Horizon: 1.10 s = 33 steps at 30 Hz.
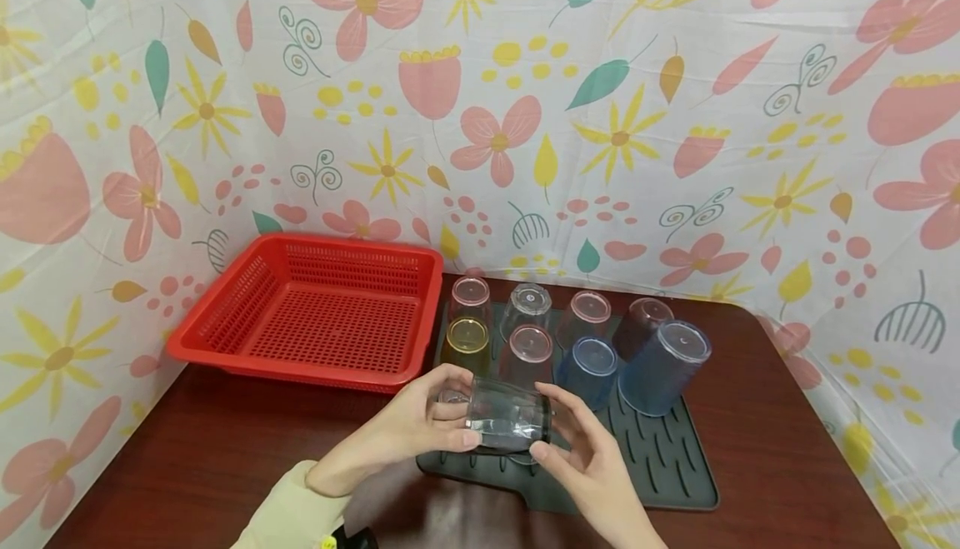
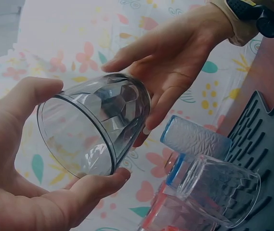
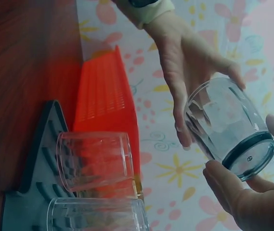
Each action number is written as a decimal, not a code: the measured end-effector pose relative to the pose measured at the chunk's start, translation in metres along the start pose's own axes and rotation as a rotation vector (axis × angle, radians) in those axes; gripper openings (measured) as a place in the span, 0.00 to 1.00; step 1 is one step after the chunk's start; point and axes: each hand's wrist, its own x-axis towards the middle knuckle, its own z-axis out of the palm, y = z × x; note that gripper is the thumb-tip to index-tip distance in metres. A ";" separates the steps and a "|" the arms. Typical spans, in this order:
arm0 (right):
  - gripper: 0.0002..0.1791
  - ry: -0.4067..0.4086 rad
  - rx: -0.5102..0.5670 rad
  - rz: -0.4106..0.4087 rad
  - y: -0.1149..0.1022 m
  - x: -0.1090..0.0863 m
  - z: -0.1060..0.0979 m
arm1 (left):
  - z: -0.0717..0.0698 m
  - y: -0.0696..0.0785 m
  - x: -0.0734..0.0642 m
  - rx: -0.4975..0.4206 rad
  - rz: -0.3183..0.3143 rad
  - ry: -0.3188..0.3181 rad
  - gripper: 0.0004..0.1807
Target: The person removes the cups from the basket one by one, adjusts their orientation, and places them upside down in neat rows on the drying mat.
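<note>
A clear grey-tinted drinking glass (image 1: 508, 417) with faceted sides is held on its side above the drying mat. My left hand (image 1: 420, 420) grips it at the rim end, thumb in front and fingers behind; the left wrist view shows the open mouth (image 2: 74, 137) facing that palm. At the dark, thick base (image 3: 250, 154), my right hand (image 1: 588, 457) holds the other end between thumb and fingers. Behind the held glass stand several upturned tumblers, among them a yellow one (image 1: 468, 339), a pink-rimmed one (image 1: 530, 345) and a blue one (image 1: 595, 361).
A dark grey ridged drying mat (image 1: 675, 470) lies under the tumblers on the brown table (image 1: 780, 416). A tall blue tumbler (image 1: 663, 370) stands at their right end. Left of the mat sits a red slatted basket (image 1: 300, 370). A flower-patterned curtain (image 1: 480, 182) hangs behind.
</note>
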 end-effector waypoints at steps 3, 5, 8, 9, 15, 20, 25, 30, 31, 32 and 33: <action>0.29 0.011 -0.007 -0.023 0.002 0.000 -0.001 | 0.000 -0.002 0.001 0.006 0.021 -0.012 0.35; 0.29 0.018 -0.025 -0.030 0.003 -0.001 -0.002 | 0.000 -0.003 0.002 0.002 0.030 -0.021 0.36; 0.29 0.060 -0.085 -0.012 0.002 -0.001 -0.006 | -0.002 -0.006 0.002 0.004 0.041 -0.042 0.38; 0.28 0.082 -0.109 -0.003 0.002 -0.001 -0.007 | -0.003 -0.007 0.002 0.012 0.043 -0.044 0.38; 0.27 0.212 -0.249 -0.030 -0.003 -0.002 -0.028 | -0.013 -0.012 0.001 0.230 0.120 0.081 0.27; 0.28 0.286 -0.306 -0.064 -0.006 -0.005 -0.050 | -0.019 -0.014 -0.002 0.518 0.260 0.332 0.15; 0.28 0.378 -0.340 -0.019 -0.005 -0.007 -0.066 | -0.029 -0.020 -0.005 0.818 0.328 0.546 0.16; 0.29 0.408 -0.383 0.082 0.000 -0.009 -0.078 | -0.041 -0.029 -0.006 1.125 0.293 0.628 0.22; 0.29 0.410 -0.403 0.097 0.002 -0.010 -0.079 | -0.043 -0.031 -0.007 1.174 0.280 0.630 0.22; 0.29 0.412 -0.424 0.106 0.003 -0.010 -0.080 | -0.044 -0.033 -0.007 1.215 0.272 0.628 0.22; 0.29 0.414 -0.439 0.110 0.005 -0.010 -0.082 | -0.046 -0.034 -0.007 1.248 0.273 0.624 0.22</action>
